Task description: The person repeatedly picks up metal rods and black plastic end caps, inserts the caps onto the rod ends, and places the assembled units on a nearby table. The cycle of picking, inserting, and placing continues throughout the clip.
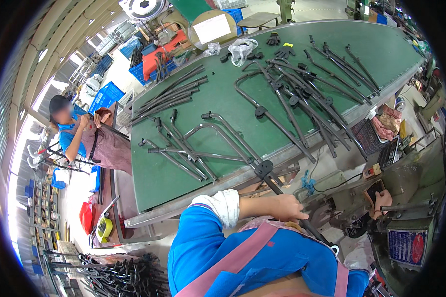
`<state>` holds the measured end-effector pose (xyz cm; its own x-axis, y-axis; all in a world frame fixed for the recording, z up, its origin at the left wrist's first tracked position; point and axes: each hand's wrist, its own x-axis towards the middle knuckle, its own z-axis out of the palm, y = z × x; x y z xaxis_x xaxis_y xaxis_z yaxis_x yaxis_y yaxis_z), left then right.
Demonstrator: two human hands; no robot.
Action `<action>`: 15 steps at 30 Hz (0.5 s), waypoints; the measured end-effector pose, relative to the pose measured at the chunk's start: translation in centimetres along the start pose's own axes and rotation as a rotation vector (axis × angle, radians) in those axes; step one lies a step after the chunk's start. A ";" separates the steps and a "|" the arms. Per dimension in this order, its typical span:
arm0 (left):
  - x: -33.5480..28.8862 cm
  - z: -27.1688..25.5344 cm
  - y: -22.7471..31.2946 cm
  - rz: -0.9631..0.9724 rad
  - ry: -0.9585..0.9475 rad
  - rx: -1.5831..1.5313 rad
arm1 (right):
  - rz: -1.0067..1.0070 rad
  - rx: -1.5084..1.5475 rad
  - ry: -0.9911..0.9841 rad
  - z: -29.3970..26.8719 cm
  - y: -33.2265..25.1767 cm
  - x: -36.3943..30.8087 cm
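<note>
My left hand (288, 208) is closed around the dark lower tube of a bent metal tube frame (218, 129). The frame has a round black joint (263, 169), and its U-shaped upper end reaches over the green table. Below the hand, the tube (314, 229) runs down to the right, in front of my body. At the machine on the right, my right hand (382, 202) has its fingers curled at the edge of a tan-edged dark pad (373, 192). Loose bent tubes (176, 153) lie on the table left of the frame.
The green table (223, 94) bears more jointed tube frames (302, 94), straight tubes (171, 96), dark gloves (284, 50) and a clear plastic bag (243, 51). A person (91, 131) works at the left. A machine (406, 208) and a black crate (366, 136) stand at the right.
</note>
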<state>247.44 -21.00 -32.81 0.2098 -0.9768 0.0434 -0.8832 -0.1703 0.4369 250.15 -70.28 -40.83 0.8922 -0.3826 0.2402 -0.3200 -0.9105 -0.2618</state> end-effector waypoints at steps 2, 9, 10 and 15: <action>0.3 -0.2 0.0 0.002 -0.021 0.015 | -0.008 0.046 0.066 0.9 1.8 -0.3; 0.4 -0.4 0.0 -0.021 -0.044 0.007 | 0.093 0.440 0.026 0.5 2.4 -0.8; 0.4 -0.2 -0.2 -0.015 -0.040 0.005 | 0.169 0.549 -0.052 -0.4 2.1 -1.2; 0.4 0.0 -0.4 -0.013 -0.034 0.010 | 0.349 0.985 -0.159 -3.6 2.5 -6.5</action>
<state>247.87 -21.36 -32.98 0.2067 -0.9784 0.0070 -0.8847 -0.1838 0.4284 242.39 -70.62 -39.74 0.8547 -0.5090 -0.1015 -0.2306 -0.1973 -0.9528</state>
